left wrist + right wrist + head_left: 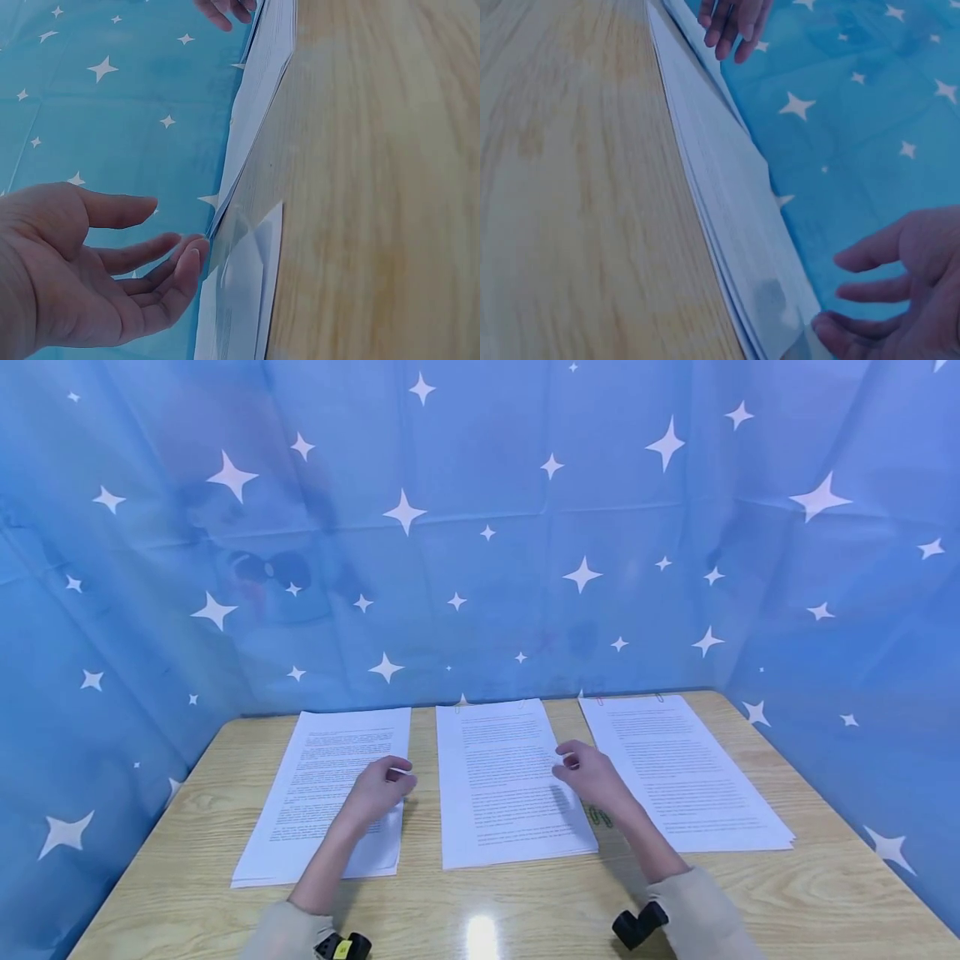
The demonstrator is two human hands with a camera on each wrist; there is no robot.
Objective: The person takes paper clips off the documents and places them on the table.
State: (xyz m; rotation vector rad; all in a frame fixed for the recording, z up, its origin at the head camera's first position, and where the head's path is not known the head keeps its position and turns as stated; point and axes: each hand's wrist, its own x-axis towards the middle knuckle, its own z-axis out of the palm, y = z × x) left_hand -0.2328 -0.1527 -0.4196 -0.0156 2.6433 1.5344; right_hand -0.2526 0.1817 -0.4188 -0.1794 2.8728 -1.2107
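Observation:
My left hand hovers above the right side of the left stack of printed sheets, its fingers loosely bent around nothing. Over the right edge of the middle stack is my right hand, also with nothing between thumb and fingers. In both wrist views a gap shows between thumb and fingers. Two small paper clips sit at the top edge of the middle stack. The right stack bears a red paper clip and a dark one at its top edge.
Several green paper clips lie between the middle and right stacks, partly hidden by the right forearm. The stacks stand side by side on a wooden table. A blue curtain with white stars encloses the back and sides.

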